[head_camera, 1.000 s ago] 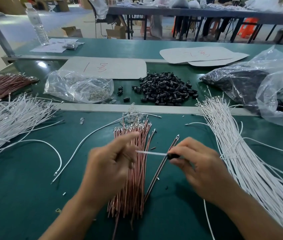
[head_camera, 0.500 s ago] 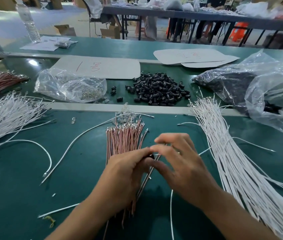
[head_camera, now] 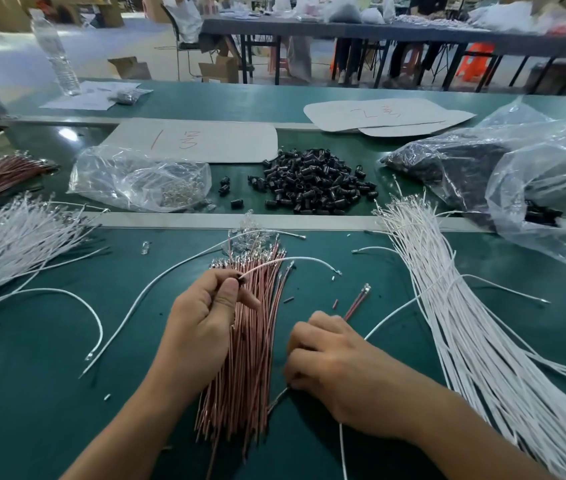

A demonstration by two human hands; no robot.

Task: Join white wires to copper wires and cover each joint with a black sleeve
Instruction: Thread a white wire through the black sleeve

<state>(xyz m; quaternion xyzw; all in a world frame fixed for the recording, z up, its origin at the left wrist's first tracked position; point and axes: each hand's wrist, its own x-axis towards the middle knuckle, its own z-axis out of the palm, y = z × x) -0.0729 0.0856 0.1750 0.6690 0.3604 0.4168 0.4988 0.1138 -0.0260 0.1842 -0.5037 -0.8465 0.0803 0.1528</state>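
A bundle of copper wires (head_camera: 246,344) lies in the middle of the green table. My left hand (head_camera: 201,327) is over the bundle and pinches the sleeved end of a white wire (head_camera: 295,261) that arcs off to the right. My right hand (head_camera: 337,365) is low beside the bundle, fingers curled round a copper wire whose near end (head_camera: 279,398) pokes out under the knuckles and whose far end (head_camera: 357,301) shows beyond the hand. A heap of black sleeves (head_camera: 312,183) lies beyond the metal strip. White wire bundles lie at the right (head_camera: 465,327) and at the left (head_camera: 7,244).
A clear bag of metal terminals (head_camera: 143,181) sits left of the sleeves. Large plastic bags (head_camera: 524,181) fill the right side. Loose white wires (head_camera: 77,299) curve over the left of the table. Cardboard sheets (head_camera: 198,140) and a water bottle (head_camera: 56,53) stand further back.
My hands, joined together at the bundle half a second ago, have parted. The left now holds the sleeved white wire up; the right has dropped lower along a copper wire.
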